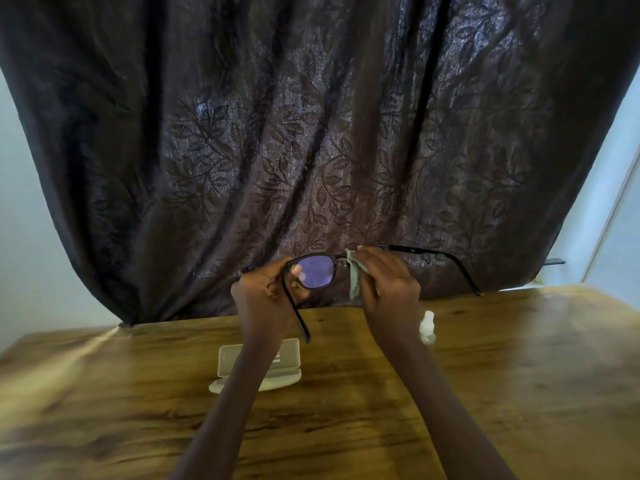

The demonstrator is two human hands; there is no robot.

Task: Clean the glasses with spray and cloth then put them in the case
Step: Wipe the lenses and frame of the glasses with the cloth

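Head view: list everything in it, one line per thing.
glasses: one, black frame, held up over the table's far edge
cloth: one, pale green, pressed to the frame beside the visible lens
case: one, beige, open on the table under the left forearm
spray bottle: one, whitish, on the table by the right wrist
table: one, brown wood
curtain: one, dark brown, leaf-patterned, behind the table
left hand: grips the glasses
right hand: holds the cloth

One wide-angle view from the person's head faces forward and down, close behind the left hand [264, 293] and right hand [388, 285] at mid-frame. A brown wooden table [502, 382] fills the lower frame, a dark leaf-patterned curtain [311, 133] the upper.
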